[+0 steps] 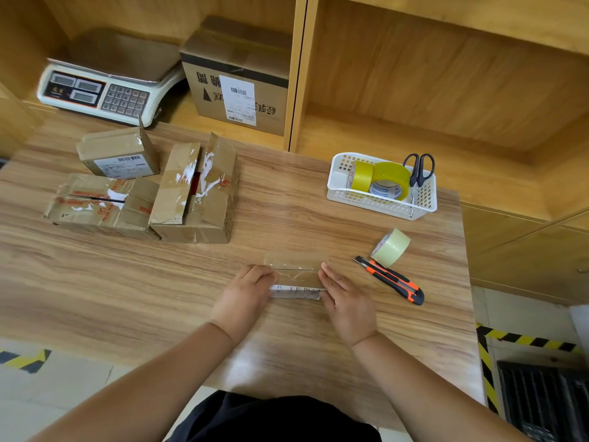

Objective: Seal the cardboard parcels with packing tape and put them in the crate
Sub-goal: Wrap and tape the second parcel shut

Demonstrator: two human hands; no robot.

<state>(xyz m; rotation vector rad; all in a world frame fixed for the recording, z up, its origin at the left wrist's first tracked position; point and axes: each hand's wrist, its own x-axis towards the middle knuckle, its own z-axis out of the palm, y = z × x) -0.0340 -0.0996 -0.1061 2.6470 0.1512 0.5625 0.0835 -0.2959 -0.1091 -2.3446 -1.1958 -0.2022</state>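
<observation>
A small flat cardboard parcel (298, 275) lies on the wooden table (287, 218) in front of me, with clear tape across its top and a white label on its near side. My left hand (247, 291) presses its left end and my right hand (345, 298) its right end. A roll of pale tape (391, 247) stands to the right, beside an orange and black utility knife (392, 280). Three worn parcels with loose flaps sit at the far left: one at the back (118, 153), one low (102, 205), one bigger (197, 193). A dark crate (545, 400) stands on the floor at bottom right.
A white basket (382, 205) holds yellow tape rolls (382, 178) and scissors (420, 169). A weighing scale (105, 87) and a large labelled box (237, 78) sit on the shelf behind. Yellow-black hazard tape (526, 341) marks the floor to the right.
</observation>
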